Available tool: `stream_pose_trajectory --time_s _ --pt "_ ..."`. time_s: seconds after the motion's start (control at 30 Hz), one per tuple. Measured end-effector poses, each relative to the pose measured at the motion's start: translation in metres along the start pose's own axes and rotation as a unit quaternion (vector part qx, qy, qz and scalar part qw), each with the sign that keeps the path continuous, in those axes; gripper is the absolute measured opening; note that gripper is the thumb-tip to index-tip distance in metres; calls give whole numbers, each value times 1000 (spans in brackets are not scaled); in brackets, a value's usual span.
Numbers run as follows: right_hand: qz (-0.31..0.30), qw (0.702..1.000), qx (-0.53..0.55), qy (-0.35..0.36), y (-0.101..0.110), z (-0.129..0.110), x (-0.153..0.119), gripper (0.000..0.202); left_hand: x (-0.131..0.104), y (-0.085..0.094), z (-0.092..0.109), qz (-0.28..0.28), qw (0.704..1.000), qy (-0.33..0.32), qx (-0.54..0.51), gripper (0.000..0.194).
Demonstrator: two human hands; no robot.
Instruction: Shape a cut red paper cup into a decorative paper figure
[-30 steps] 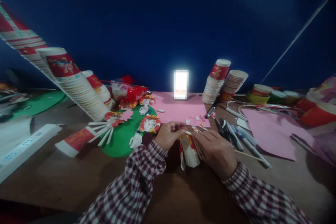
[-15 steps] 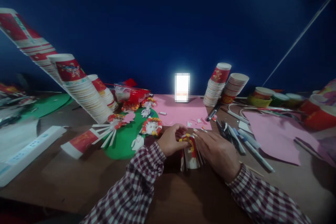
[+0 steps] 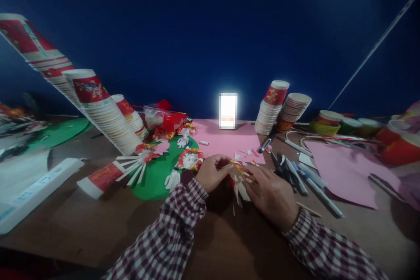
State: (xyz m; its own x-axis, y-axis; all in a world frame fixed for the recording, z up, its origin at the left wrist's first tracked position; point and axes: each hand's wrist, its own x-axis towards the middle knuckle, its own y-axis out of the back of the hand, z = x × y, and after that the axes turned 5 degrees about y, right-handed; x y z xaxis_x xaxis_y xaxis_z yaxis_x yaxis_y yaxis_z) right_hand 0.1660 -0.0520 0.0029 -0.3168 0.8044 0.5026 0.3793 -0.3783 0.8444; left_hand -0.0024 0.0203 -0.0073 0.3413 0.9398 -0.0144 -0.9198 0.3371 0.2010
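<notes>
Between my hands is a red and white paper cup [image 3: 240, 187] whose side is cut into strips; part of it is hidden by my fingers. My left hand [image 3: 212, 174] grips its upper left edge, thumb toward me and fingers curled behind. On the other side my right hand [image 3: 273, 191] has its fingers wrapped along the strips. To the left, on a green sheet [image 3: 154, 181], lie a cut-open cup with fanned white strips [image 3: 139, 164], a red and yellow ring [image 3: 190, 159] and white animal cutouts [image 3: 173, 179].
Tall stacks of paper cups lean at the left [image 3: 105, 113] and stand at the back right [image 3: 271, 109]. A power strip [image 3: 41, 188] and a tipped cup [image 3: 101, 179] lie left. Pens [image 3: 320, 192] and pink paper [image 3: 344, 175] are at right. A bright screen [image 3: 228, 109] stands behind.
The cut cup has turned and tilted between my hands, its strips now gathered and pointing down to the right. My right fingers have closed in around it.
</notes>
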Motion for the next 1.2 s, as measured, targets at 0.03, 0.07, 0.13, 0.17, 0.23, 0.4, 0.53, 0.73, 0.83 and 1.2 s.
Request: stream_pose_trajectory --time_s 0.03,0.07,0.13,0.17,0.23,0.4,0.53,0.73,0.83,1.2 --pt "12 1000 -2 -7 0 1 0 29 0 -1 0 -5 1000 2 -12 31" --pt "21 1000 -3 -13 0 1 -1 28 0 -2 1 -10 1000 7 -25 32" --pt "31 999 -7 -22 1 4 -2 26 0 -4 1 -15 998 25 -59 35" --pt "34 999 -9 -28 2 5 -2 26 0 -5 0 -15 996 39 -81 37" --pt "40 998 -12 -42 3 8 -2 25 0 -6 0 -17 990 64 -128 37" --pt "44 996 -41 -66 3 12 -3 27 -1 -7 1 11 996 18 -90 34" --pt "25 995 -44 -82 3 12 -3 28 -5 -7 5 5 1000 -19 -9 37" --pt "33 996 -21 -86 5 12 -3 27 -6 -8 2 -28 999 -38 11 29" --pt "33 996 40 -71 8 10 -3 24 -3 -7 -1 -11 999 -31 9 23" --pt "-6 998 48 -35 13 5 -1 40 -1 -5 -3 -6 998 -45 33 22"
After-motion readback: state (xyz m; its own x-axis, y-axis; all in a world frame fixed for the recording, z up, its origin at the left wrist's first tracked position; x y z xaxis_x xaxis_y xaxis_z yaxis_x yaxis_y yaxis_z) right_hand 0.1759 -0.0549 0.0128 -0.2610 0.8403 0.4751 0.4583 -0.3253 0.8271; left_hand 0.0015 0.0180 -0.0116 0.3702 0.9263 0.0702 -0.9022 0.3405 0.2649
